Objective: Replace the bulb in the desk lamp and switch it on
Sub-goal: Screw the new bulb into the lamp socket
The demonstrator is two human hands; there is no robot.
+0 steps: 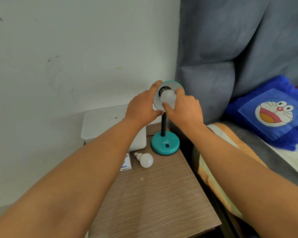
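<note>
1. Lamp (165, 145): teal, round base at the far right of the table (153, 194), black gooseneck upright, shade (176, 84) tilted toward the camera.
2. Bulb (168, 98): white, seated at the socket inside the shade.
3. Right hand (184, 109): fingers closed around the bulb, thumb at its 6 o'clock.
4. Left hand (141, 107): gripping the shade rim at 9 o'clock, forefinger along the top edge.
5. Spare bulb (144, 159): lying on the table at 8 o'clock from the base, screw cap pointing to 10 o'clock.
6. Carton (126, 164): just beside the spare bulb at its 9 o'clock, partly hidden by the left forearm.
7. White box (100, 124): at 9 o'clock from the lamp.
</note>
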